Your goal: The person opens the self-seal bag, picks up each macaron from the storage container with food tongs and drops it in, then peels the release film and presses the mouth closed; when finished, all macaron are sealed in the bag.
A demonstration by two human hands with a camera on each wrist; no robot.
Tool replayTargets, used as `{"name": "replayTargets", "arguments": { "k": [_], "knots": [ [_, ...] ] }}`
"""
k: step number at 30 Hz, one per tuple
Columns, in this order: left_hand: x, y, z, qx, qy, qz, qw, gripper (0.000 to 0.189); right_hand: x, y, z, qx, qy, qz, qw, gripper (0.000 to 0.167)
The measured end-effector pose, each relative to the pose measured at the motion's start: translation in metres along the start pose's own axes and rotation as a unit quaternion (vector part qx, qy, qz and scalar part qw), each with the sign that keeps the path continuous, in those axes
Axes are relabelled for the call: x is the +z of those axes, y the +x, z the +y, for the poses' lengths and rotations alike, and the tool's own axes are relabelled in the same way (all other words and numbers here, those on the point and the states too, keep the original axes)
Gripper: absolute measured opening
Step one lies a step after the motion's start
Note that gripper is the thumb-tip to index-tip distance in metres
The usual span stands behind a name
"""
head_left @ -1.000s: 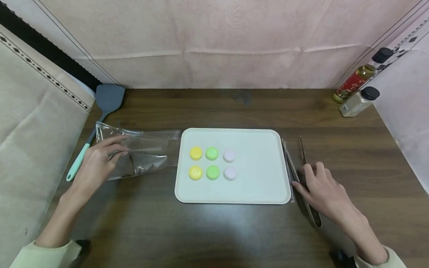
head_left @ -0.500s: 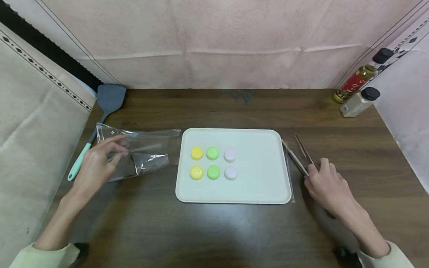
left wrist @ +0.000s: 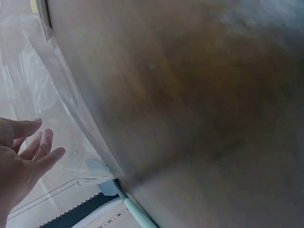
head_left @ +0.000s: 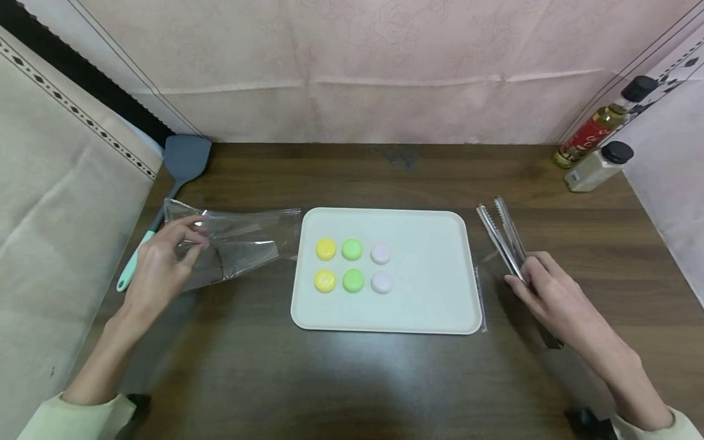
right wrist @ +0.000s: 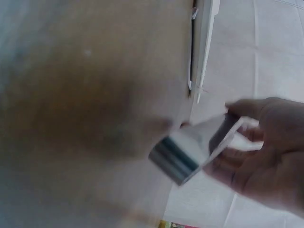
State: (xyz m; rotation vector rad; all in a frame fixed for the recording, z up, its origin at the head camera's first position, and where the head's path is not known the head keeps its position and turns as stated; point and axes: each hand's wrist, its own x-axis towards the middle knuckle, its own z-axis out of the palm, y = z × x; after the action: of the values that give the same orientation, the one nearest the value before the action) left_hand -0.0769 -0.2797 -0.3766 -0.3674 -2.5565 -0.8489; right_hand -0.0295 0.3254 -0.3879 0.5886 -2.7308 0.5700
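In the head view, metal tongs point(head_left: 505, 244) are in my right hand point(head_left: 566, 305), thumb and fingers around their arms. They are raised beside the white tray point(head_left: 434, 275), tips pointing away and slightly apart. The bent end of the tongs point(right wrist: 178, 154) shows in the right wrist view. My left hand point(head_left: 164, 260) is at a clear plastic bag point(head_left: 250, 235), its fingers loosely bent. In the left wrist view, thumb and fingers stand apart against the bag point(left wrist: 40, 90). The tray bears pairs of yellow discs point(head_left: 326, 249), green discs point(head_left: 352, 280) and pale lilac discs point(head_left: 381, 253).
A grey spatula point(head_left: 187, 157) with a mint handle lies at the left, partly behind the bag. At the back right stand a red-labelled bottle point(head_left: 591, 134) and a black-capped jar point(head_left: 596, 168). A strip of clear plastic point(head_left: 481, 299) shows along the tray's right edge.
My right hand has gripped the tongs, lifted them off the table and moved them right, away from the tray. The left hand stays at the bag.
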Motion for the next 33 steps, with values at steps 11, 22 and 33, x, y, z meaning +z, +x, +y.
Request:
{"name": "replayTargets", "arguments": {
  "k": [11,22,33],
  "knots": [
    [-0.003,-0.002,0.002,-0.025,-0.014,0.002,0.9996,0.018,-0.005,0.014,-0.016,-0.107,0.053,0.017,0.9927,0.049],
    [-0.004,-0.002,0.003,0.011,0.022,0.017,0.9995,0.016,-0.002,0.019,-0.019,-0.162,0.013,-0.029,0.9863,0.053],
    [-0.002,-0.001,0.004,0.007,0.026,-0.001,0.9996,0.016,0.002,0.032,-0.025,-0.179,0.029,-0.055,0.9819,0.053]
  ]
}}
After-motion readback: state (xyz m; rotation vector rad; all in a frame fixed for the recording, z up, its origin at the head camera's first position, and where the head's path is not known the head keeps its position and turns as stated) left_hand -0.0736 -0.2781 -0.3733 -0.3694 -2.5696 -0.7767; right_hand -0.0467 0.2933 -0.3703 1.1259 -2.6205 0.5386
